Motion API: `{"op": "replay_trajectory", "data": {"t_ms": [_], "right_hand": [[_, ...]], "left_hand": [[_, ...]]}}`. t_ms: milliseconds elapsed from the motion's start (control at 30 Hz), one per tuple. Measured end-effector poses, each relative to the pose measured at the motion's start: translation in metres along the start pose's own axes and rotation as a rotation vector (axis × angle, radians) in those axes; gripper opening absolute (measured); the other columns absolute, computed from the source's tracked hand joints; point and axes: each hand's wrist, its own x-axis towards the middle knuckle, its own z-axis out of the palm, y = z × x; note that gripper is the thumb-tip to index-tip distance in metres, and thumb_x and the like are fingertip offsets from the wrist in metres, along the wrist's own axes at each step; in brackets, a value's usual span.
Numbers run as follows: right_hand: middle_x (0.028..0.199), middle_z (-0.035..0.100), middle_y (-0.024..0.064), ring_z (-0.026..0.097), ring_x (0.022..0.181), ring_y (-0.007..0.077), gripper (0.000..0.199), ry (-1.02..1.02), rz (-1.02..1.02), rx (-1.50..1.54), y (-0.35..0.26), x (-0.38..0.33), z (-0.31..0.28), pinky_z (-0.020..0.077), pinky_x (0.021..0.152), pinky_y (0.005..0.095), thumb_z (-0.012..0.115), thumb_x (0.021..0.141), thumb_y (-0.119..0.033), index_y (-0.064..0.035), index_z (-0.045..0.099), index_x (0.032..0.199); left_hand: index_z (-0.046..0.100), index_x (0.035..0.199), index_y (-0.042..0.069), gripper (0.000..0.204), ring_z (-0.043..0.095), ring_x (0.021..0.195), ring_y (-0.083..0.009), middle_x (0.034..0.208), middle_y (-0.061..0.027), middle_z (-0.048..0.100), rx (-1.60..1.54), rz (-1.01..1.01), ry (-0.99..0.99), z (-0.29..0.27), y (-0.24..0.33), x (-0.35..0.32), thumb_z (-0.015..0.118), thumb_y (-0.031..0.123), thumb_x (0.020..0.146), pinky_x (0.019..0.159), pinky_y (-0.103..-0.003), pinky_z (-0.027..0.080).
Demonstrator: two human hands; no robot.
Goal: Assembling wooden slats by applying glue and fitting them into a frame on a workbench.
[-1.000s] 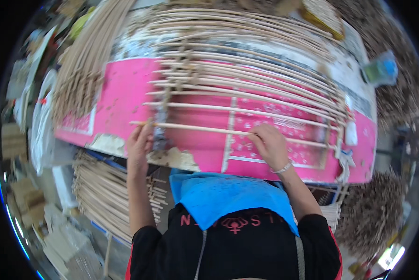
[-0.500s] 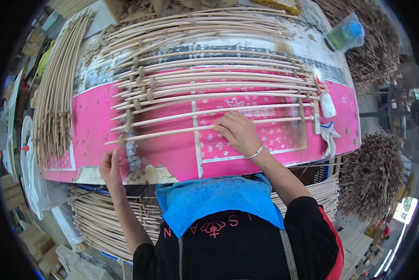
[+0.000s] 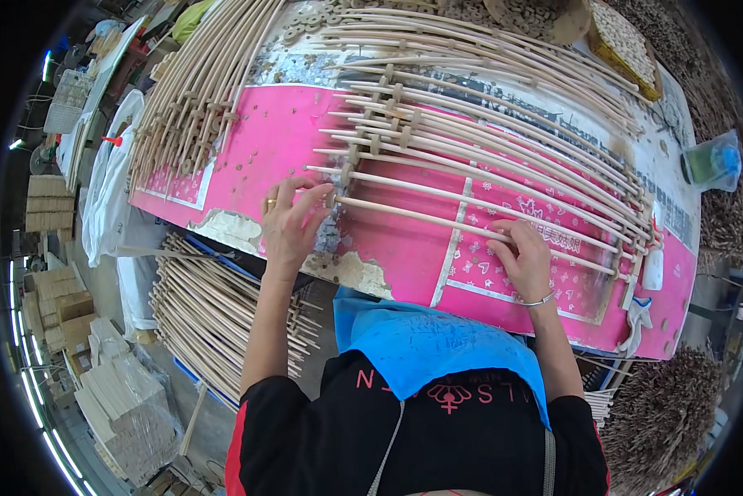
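Currently steadies rod (image 3: pixel 413 217) mid-frame by pinching with right hand (image 3: pixel 524 250), apparently pinches end ring (image 3: pixel 331 200) with left hand (image 3: pixel 290 219); calls next for steadiness.

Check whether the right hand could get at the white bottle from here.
Probably yes. The white bottle sits on the right, just past the rod ends, its body uncovered. The right hand would likely just have to leave the nearest rod first.
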Motion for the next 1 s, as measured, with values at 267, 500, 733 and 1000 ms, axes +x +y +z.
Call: {"op": "replay_trajectory", "data": {"t_ms": [267,500,733,1000], "right_hand": [[0.09,0.063,0.0108,0.063,0.088,0.0296,0.012,0.035,-0.068,-0.061,0.007,0.001,0.003,0.0503,0.076,0.0397,0.078,0.088,-0.008,-0.0014,0.07,0.094],[0.092,0.063,0.0103,0.061,0.09,0.0307,0.013,0.083,-0.088,-0.117,0.011,0.004,0.006,0.0488,0.079,0.0435,0.077,0.088,-0.013,-0.004,0.071,0.095],[0.103,0.066,0.0135,0.063,0.101,0.0356,0.026,0.054,-0.037,-0.1,0.01,-0.008,0.002,0.0502,0.09,0.0448,0.079,0.084,-0.012,-0.0052,0.072,0.108],[0.095,0.065,0.0096,0.062,0.094,0.0308,0.016,0.105,-0.096,-0.14,0.005,-0.02,-0.017,0.0485,0.084,0.0435,0.076,0.086,-0.007,-0.0055,0.075,0.102]], "left_hand": [[0.076,0.119,0.023,0.038,0.06,0.107,-0.0263,0.112,-0.0001,0.065,-0.08,-0.03,-0.022,0.014,0.0,0.001,0.082,0.024,0.081,0.09,-0.044,0.043],[0.076,0.119,0.023,0.039,0.061,0.107,-0.0261,0.111,0.0001,0.064,-0.078,-0.022,-0.005,0.025,0.001,0.006,0.084,0.024,0.08,0.088,-0.043,0.044],[0.071,0.134,0.022,0.061,0.061,0.113,-0.0274,0.12,-0.0042,0.065,-0.056,0.038,0.039,0.012,0.03,0.005,0.088,0.025,0.075,0.102,-0.046,0.039],[0.057,0.149,0.017,0.057,0.056,0.131,-0.0225,0.134,-0.0055,0.062,-0.255,0.406,-0.08,0.051,0.126,0.016,0.07,0.024,0.094,0.117,-0.047,0.036]]}}
